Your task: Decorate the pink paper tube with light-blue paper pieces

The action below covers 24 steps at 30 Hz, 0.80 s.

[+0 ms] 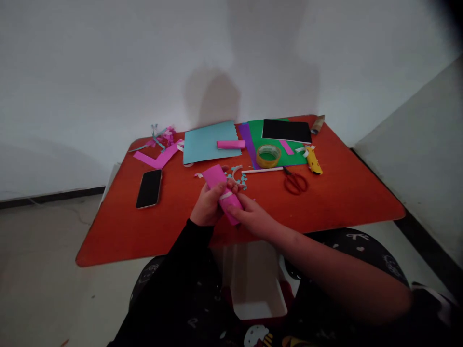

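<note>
A folded piece of pink paper (pixel 214 176) with a white strip across its middle is held between both hands, above the table's near edge. My left hand (pixel 207 205) is closed around its left side, thumb on top close to the white strip. Gripping the lower right end, my right hand (pixel 251 212) presses its thumb on the paper. Just behind the hands lie small blue paper scraps (pixel 243 182) and a curved white strip (pixel 236 174). A white stick-like pen (pixel 262 170) and red-handled scissors (pixel 295 182) lie to the right.
On the orange table (pixel 181 236) are a phone (pixel 149 189), pink paper strips (pixel 159 158), shredded paper (pixel 164 137), a blue sheet (pixel 200 144) bearing a pink roll (pixel 231 144), a tape roll (pixel 268 156), a black pad (pixel 286 130) on green paper, and a yellow cutter (pixel 314 161).
</note>
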Motion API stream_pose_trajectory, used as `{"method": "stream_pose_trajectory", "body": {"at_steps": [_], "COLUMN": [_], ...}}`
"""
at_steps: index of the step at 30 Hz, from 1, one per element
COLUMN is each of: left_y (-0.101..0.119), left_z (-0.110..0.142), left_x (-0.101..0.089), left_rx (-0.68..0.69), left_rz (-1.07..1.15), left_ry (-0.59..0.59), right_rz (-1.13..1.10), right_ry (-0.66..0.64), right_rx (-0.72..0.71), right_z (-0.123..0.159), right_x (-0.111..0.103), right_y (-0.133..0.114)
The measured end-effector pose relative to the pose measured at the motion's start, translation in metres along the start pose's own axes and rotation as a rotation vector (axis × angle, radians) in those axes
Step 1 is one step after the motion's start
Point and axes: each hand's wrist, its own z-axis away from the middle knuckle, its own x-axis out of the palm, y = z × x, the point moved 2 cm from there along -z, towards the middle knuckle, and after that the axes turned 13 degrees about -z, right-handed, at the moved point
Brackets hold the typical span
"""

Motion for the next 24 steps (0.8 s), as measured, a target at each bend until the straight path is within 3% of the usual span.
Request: {"method": "stream_pose_trajectory", "body": {"at_steps": [8, 12, 14, 16, 18, 21, 24], "left_y": [-0.001, 0.004, 0.009, 0.013, 0.015, 0.017, 0.020], "left_z": [-0.001, -0.002, -0.002, -0.001, -0.001, -0.001, -0.002], "left_x": [0.000, -0.009, -0.014, -0.017, -0.018, -0.017, -0.016], "left_rx": [0.010, 0.024, 0.032, 0.036, 0.025, 0.010, 0.019], "left_rz": [0.000, 0.003, 0.004, -0.002, -0.008, 0.003, 0.003], "left_ry": [0.020, 0.059, 0.073, 0.071, 0.056, 0.035, 0.033], "right_rz": [0.001, 0.098, 0.284, 0.619, 0.948, 1.146, 1.212], "right_ry": [0.002, -0.064, -0.035, 0.085, 0.099, 0.038, 0.013], "right_rx": [-0.002, -0.034, 0.004, -0.011, 0.001, -0.044, -0.118], "right_z": [0.000, -0.004, -0.010, -0.018, -0.027, -0.038, -0.045], "right_x": [0.001, -0.015, -0.033, -0.055, -0.069, -0.073, -0.063], "right_y": [0.004, -0.002, -0.005, -0.010, -0.011, -0.006, 0.000]}}
